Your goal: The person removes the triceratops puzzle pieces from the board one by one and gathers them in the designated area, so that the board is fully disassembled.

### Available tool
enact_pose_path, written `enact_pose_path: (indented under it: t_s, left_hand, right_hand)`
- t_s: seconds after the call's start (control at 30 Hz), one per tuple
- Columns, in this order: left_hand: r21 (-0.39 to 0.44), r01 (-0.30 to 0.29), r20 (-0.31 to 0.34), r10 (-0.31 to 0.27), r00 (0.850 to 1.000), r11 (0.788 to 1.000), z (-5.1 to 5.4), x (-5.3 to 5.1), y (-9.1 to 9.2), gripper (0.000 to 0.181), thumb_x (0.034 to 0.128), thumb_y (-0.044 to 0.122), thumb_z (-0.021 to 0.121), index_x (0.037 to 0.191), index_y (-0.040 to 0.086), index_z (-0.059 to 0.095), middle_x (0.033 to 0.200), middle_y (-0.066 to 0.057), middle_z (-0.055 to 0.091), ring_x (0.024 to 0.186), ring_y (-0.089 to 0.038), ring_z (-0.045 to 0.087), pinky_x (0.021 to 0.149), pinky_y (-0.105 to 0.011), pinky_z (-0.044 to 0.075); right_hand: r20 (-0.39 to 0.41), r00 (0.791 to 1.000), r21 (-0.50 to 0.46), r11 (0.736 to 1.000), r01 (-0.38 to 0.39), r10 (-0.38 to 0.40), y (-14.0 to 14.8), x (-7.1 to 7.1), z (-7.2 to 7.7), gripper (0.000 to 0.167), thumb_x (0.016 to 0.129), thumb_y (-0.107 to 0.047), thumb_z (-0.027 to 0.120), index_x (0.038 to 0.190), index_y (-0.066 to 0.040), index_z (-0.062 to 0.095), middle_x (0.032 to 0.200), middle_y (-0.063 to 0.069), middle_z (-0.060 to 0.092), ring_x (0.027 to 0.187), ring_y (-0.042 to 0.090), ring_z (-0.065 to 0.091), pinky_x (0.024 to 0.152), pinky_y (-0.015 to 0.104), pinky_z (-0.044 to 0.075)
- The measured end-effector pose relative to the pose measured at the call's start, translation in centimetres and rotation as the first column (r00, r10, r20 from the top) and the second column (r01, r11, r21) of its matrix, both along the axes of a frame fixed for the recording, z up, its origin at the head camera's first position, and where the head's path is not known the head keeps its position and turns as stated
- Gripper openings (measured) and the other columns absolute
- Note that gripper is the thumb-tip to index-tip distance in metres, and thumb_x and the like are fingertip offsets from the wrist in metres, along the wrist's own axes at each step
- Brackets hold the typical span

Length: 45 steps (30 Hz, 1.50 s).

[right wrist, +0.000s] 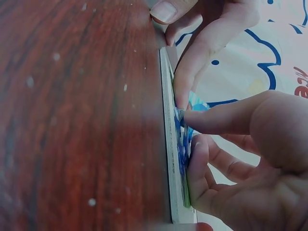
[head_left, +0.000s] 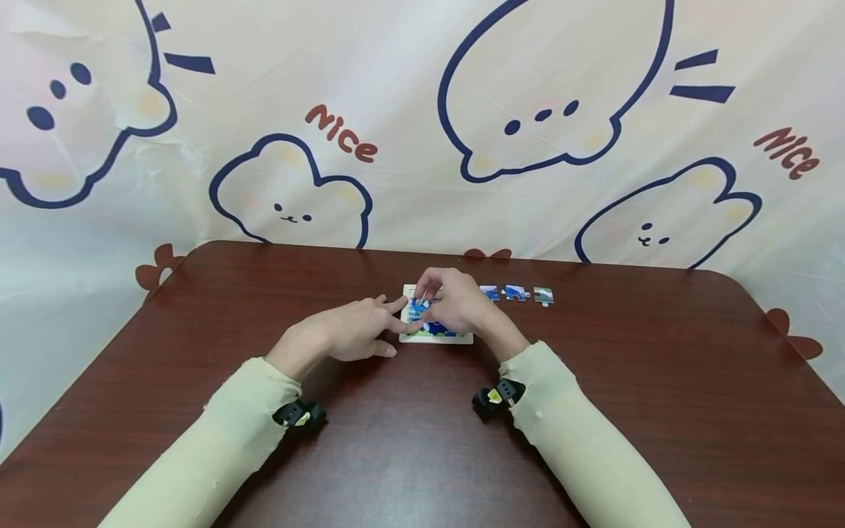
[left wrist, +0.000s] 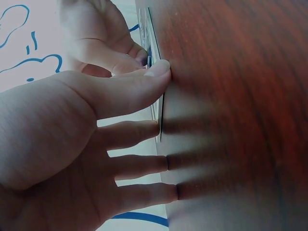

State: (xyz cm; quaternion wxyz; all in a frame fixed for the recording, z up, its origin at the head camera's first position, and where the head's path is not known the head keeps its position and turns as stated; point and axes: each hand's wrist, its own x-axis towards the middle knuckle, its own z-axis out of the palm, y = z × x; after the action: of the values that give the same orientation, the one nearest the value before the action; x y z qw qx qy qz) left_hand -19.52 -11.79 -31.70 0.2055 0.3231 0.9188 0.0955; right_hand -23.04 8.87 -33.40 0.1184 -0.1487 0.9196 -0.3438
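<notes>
A small jigsaw puzzle in a white-rimmed tray (head_left: 407,339) lies flat on the table, its picture mostly blue with some green. My left hand (head_left: 350,328) reaches in from the left with fingers spread and fairly straight; the index fingertip rests on the puzzle's left part, and the thumb is by the near left corner. Over the puzzle, my right hand (head_left: 457,301) pinches a light blue puzzle piece (right wrist: 196,102) that stands tilted up from the surface between thumb and fingers. The right hand covers much of the puzzle in the head view.
Several loose puzzle pieces lie in a row right of the tray, among them a blue piece (head_left: 515,292) and a greenish one (head_left: 543,295). The dark brown table (head_left: 396,440) ends at a patterned cloth backdrop (head_left: 409,205) behind.
</notes>
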Motion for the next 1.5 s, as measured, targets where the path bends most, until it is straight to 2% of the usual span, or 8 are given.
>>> enact_pose_path:
  t_s: [0.2, 0.43, 0.63, 0.87, 1.07, 1.2, 1.5]
  left_hand:
    - [0.009, 0.010, -0.003, -0.010, 1.000, 1.000, -0.1, -0.1, -0.1, 0.055, 0.1039, 0.019, 0.070, 0.156, 0.026, 0.054, 0.175, -0.019, 0.027, 0.157, -0.057, 0.027, 0.123, -0.063, 0.037]
    - [-0.005, 0.006, 0.003, -0.006, 1.000, 1.000, -0.1, -0.3, -0.1, 0.055, 0.1045, 0.021, 0.069, 0.157, 0.028, 0.053, 0.175, -0.017, 0.026, 0.159, -0.054, 0.025, 0.124, -0.066, 0.034]
    - [0.002, 0.004, 0.011, -0.004, 1.000, 1.000, 0.0, -0.3, -0.1, 0.056, 0.1039, 0.022, 0.070, 0.157, 0.028, 0.052, 0.175, -0.017, 0.026, 0.159, -0.054, 0.025, 0.125, -0.065, 0.034]
    - [0.012, -0.019, 0.030, 0.018, 0.999, 1.000, 0.0, -0.3, -0.1, 0.059, 0.1027, 0.022, 0.072, 0.158, 0.030, 0.051, 0.176, -0.014, 0.025, 0.161, -0.052, 0.023, 0.126, -0.064, 0.033]
    - [0.015, -0.022, 0.024, 0.022, 0.999, 1.000, 0.0, -0.2, -0.2, 0.060, 0.1021, 0.023, 0.073, 0.158, 0.030, 0.051, 0.176, -0.014, 0.024, 0.161, -0.051, 0.024, 0.125, -0.063, 0.034]
    - [0.014, -0.023, 0.021, 0.023, 1.000, 1.000, 0.0, -0.2, -0.2, 0.061, 0.1019, 0.023, 0.073, 0.158, 0.030, 0.050, 0.177, -0.014, 0.023, 0.160, -0.051, 0.024, 0.125, -0.063, 0.034]
    - [0.006, -0.030, 0.030, 0.030, 0.999, 1.000, -0.1, -0.3, -0.2, 0.062, 0.1025, 0.023, 0.072, 0.159, 0.030, 0.049, 0.177, -0.013, 0.022, 0.161, -0.051, 0.023, 0.127, -0.064, 0.032]
  right_hand:
    - [-0.020, 1.000, -0.018, 1.000, -0.024, 0.024, 0.1, -0.1, -0.1, 0.016, 0.095, -0.009, 0.077, 0.105, -0.020, 0.070, 0.105, 0.004, 0.067, 0.105, 0.025, 0.060, 0.095, 0.044, 0.051]
    - [0.004, 0.999, -0.024, 0.999, -0.039, 0.039, 0.2, -0.1, -0.1, 0.024, 0.093, -0.006, 0.079, 0.107, -0.021, 0.068, 0.106, 0.007, 0.069, 0.097, 0.026, 0.062, 0.084, 0.038, 0.052]
    - [0.013, 0.999, -0.022, 0.998, -0.053, 0.053, 0.3, -0.1, 0.0, 0.027, 0.093, -0.003, 0.078, 0.109, -0.021, 0.067, 0.103, 0.007, 0.069, 0.097, 0.026, 0.062, 0.084, 0.036, 0.052]
    - [0.012, 0.999, -0.027, 0.999, -0.037, 0.038, 0.4, -0.1, -0.2, 0.020, 0.095, -0.007, 0.078, 0.109, -0.018, 0.069, 0.095, 0.007, 0.066, 0.090, 0.024, 0.061, 0.079, 0.032, 0.051]
    - [0.013, 1.000, -0.049, 0.999, -0.021, 0.022, 0.7, -0.1, -0.1, 0.006, 0.100, -0.013, 0.074, 0.105, -0.015, 0.074, 0.102, 0.006, 0.069, 0.097, 0.023, 0.062, 0.088, 0.037, 0.053]
    - [0.020, 1.000, -0.082, 0.997, -0.003, 0.005, 0.9, -0.2, -0.2, 0.005, 0.101, -0.015, 0.071, 0.105, -0.015, 0.074, 0.107, 0.006, 0.071, 0.100, 0.023, 0.064, 0.092, 0.040, 0.052]
    - [0.074, 0.997, -0.141, 0.990, 0.018, -0.007, 1.4, -0.5, -0.2, 0.007, 0.103, -0.017, 0.070, 0.108, -0.013, 0.069, 0.100, 0.009, 0.068, 0.085, 0.022, 0.067, 0.078, 0.031, 0.057]
